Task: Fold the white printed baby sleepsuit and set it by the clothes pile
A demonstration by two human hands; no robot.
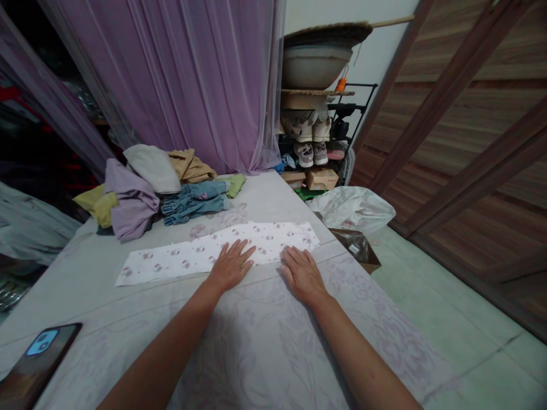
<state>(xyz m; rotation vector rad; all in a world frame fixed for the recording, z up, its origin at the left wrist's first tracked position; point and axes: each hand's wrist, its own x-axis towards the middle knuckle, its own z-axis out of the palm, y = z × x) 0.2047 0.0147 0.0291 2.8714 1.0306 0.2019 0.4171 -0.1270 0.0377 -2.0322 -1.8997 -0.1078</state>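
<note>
A long white printed garment point(179, 259) lies flat and folded lengthwise across the bed point(265, 353). My left hand point(231, 265) rests flat on its near edge, fingers spread and open. My right hand point(301, 273) lies flat beside it at the garment's right end, fingers stretched out, holding nothing.
A pile of clothes point(145, 191) with small jeans point(194, 202) sits at the bed's far left. A phone point(36, 359) lies at the near left edge. A purple curtain point(183, 80), a shoe rack point(316, 142), a plastic bag point(354, 208) and a cardboard box point(356, 247) stand beyond.
</note>
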